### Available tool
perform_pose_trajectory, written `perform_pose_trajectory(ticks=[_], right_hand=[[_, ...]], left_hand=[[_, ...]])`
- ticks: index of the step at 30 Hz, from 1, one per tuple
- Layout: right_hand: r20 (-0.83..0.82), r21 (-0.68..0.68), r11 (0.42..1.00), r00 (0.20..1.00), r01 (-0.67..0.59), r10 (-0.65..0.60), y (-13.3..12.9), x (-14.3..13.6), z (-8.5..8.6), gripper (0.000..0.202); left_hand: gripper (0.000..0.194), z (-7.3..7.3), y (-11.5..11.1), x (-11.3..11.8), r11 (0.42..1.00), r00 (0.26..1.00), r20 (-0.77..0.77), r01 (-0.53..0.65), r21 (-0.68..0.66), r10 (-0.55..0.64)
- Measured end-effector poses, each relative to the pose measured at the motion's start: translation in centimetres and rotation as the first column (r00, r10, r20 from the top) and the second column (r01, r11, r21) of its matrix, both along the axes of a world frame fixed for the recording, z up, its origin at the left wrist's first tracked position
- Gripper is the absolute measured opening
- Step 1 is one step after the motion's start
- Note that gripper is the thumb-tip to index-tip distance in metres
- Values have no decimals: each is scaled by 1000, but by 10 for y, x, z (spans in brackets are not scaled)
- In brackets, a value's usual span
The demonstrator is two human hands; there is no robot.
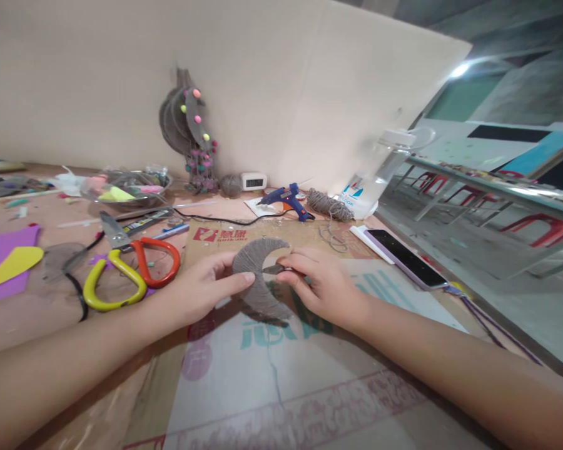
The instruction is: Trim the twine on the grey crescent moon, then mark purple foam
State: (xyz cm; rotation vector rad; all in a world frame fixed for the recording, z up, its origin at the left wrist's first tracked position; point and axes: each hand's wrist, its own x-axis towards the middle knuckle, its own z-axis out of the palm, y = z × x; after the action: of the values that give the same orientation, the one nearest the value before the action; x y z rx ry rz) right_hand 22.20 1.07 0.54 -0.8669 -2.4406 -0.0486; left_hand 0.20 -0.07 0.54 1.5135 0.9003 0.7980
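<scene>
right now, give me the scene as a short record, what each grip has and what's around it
left grip: holding a grey crescent by its outer side
right grip: pinching a small dark tool, tip by the crescent's inner edge; exact type unclear
below both: cardboard
left side: scissors, yellow and orange handles
beyond: blue glue gun, yarn, clock
right side: phone, screen up

Hands [211, 284] holding grey crescent [258, 292] and dark pointed piece [271, 269], scissors [122, 262] at left

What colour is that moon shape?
The moon shape is grey, best seen in the head view.
</scene>
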Motion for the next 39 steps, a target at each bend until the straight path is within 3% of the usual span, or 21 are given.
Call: perform_pose_trajectory(ticks=[4, 11, 26, 39], right_hand=[[-15, 57, 998, 1000, -20, 21, -1, 0, 0, 23], [-53, 24, 1000, 999, -7, 9, -2, 1, 0, 24], [46, 98, 994, 998, 41, -46, -3, 0, 2, 27], [46, 27, 999, 998, 39, -41, -2, 0, 1, 27]], left_hand=[[21, 0, -1, -1, 1000, 1000, -5, 4, -7, -4], [21, -3, 2, -1, 998, 1000, -3, -14, -55, 14], [25, -3, 0, 0, 998, 994, -99, -52, 38, 56], [23, -3, -1, 0, 999, 998, -64, -9, 34, 12]])
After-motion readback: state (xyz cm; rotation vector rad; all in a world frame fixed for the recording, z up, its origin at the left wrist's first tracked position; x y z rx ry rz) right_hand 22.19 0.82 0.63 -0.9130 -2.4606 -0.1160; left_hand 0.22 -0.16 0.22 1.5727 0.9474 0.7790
